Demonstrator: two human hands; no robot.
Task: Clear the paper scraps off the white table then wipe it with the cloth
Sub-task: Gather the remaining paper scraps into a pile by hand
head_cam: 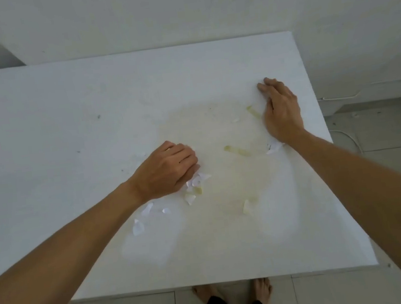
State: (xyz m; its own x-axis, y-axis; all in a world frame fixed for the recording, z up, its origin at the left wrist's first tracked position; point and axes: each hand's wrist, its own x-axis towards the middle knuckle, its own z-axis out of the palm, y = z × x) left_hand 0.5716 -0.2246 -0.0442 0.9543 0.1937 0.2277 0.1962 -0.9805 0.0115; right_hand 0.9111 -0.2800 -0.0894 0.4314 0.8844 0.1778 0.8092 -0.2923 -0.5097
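Observation:
The white table carries torn paper scraps. My left hand lies palm down near the middle, fingers curved over a small heap of white scraps. More white scraps lie beside my left forearm. Yellowish scraps lie apart: one strip in the middle, one by my right hand, one nearer me. My right hand lies flat near the table's right edge, fingers straight, with a white scrap under its wrist. No cloth is in view.
A faint yellowish stain spreads over the table's middle. The table's right edge runs just beyond my right hand; a cable lies on the tiled floor there. My bare feet stand under the near edge. A white wall stands behind.

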